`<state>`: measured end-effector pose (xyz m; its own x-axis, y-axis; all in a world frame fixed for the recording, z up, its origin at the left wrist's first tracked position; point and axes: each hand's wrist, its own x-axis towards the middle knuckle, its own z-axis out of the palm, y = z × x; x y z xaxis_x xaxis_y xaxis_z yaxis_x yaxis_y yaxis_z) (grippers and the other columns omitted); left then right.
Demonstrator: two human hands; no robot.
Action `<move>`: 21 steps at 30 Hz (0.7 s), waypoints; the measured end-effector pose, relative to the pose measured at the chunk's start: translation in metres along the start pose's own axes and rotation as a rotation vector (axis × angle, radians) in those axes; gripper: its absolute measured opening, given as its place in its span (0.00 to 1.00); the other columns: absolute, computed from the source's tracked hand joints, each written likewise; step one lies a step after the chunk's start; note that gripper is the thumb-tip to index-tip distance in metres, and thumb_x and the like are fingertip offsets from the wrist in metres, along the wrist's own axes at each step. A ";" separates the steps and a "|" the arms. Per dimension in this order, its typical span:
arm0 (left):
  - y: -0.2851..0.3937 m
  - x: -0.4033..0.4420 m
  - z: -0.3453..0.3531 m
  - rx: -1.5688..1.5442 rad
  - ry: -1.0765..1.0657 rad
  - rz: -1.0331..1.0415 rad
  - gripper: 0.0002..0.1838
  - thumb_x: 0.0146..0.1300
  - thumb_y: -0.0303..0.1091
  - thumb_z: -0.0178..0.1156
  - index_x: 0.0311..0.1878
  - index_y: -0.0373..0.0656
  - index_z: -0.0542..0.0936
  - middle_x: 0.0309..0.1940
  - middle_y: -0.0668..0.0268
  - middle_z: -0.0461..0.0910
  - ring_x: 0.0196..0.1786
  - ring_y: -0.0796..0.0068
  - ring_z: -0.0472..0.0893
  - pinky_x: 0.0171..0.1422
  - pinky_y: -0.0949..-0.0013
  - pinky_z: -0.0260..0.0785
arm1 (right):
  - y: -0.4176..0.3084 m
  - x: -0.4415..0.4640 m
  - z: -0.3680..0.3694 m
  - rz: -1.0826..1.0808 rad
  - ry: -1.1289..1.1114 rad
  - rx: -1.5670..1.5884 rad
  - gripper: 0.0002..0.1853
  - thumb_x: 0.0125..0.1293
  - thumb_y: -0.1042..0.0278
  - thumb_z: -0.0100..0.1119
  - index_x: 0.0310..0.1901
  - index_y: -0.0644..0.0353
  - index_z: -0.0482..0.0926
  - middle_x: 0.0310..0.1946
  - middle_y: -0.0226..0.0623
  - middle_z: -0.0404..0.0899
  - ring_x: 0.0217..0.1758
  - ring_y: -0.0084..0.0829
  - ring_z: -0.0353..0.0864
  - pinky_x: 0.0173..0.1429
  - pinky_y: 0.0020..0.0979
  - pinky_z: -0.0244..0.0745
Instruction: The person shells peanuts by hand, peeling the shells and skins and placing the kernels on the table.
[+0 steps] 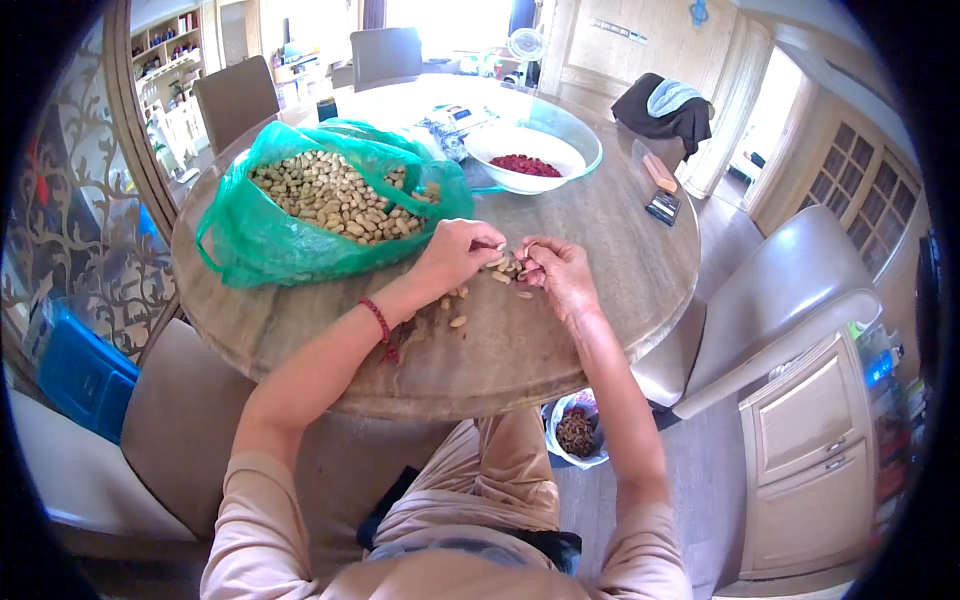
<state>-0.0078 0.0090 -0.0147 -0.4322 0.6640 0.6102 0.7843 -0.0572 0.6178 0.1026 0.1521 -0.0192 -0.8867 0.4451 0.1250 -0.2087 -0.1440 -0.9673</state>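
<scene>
Both my hands meet over the near part of the round table. My left hand point(458, 260), with a red bracelet point(379, 318) on its wrist, is closed in a pinch on a pale piece of peanut shell point(501, 248). Close to its right, my right hand point(562, 272) is closed too, with a peanut shell between thumb and fingers. Beneath them lies a small heap of loose peanuts and shells point(503, 272). A green plastic bag point(290, 255) full of unshelled peanuts point(335, 195) stands open beside my left hand. Beyond my hands, a white bowl point(515, 182) holds red-skinned kernels point(527, 165).
On the wooden table point(640, 290) are a plastic packet point(457, 125) and a dark flat object point(663, 207) at the right. A lined bin point(578, 437) with shells stands below the edge. Chairs point(790, 290) surround the table; a cabinet point(810, 450) is at right.
</scene>
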 end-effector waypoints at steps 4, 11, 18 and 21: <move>0.003 0.000 0.003 0.006 -0.037 0.054 0.09 0.48 0.27 0.64 0.35 0.36 0.81 0.28 0.59 0.81 0.28 0.76 0.80 0.35 0.74 0.72 | -0.002 0.001 -0.004 -0.088 0.030 -0.163 0.08 0.59 0.76 0.47 0.38 0.68 0.74 0.25 0.33 0.77 0.18 0.16 0.67 0.19 0.18 0.62; 0.008 0.001 0.001 0.086 -0.063 0.149 0.13 0.46 0.27 0.64 0.38 0.39 0.81 0.26 0.58 0.80 0.26 0.73 0.78 0.32 0.73 0.71 | 0.006 0.008 -0.012 -0.085 0.047 -0.081 0.09 0.61 0.74 0.44 0.38 0.67 0.74 0.20 0.31 0.73 0.16 0.16 0.66 0.18 0.21 0.58; 0.002 0.006 -0.024 0.207 -0.006 0.178 0.12 0.47 0.29 0.64 0.38 0.41 0.81 0.26 0.59 0.79 0.26 0.70 0.77 0.34 0.71 0.70 | 0.009 0.005 -0.010 -0.447 0.331 -0.911 0.09 0.60 0.71 0.46 0.36 0.66 0.75 0.22 0.49 0.76 0.26 0.40 0.80 0.31 0.38 0.73; -0.001 0.009 -0.031 0.195 -0.008 0.213 0.10 0.48 0.29 0.63 0.36 0.41 0.81 0.29 0.59 0.81 0.30 0.70 0.80 0.37 0.70 0.71 | 0.012 0.010 -0.016 -0.489 0.357 -0.954 0.12 0.64 0.66 0.44 0.36 0.64 0.76 0.18 0.43 0.76 0.23 0.38 0.79 0.32 0.39 0.72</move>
<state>-0.0257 -0.0077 0.0056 -0.2452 0.6585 0.7116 0.9281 -0.0527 0.3685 0.0978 0.1693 -0.0331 -0.5956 0.5181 0.6139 0.0350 0.7802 -0.6245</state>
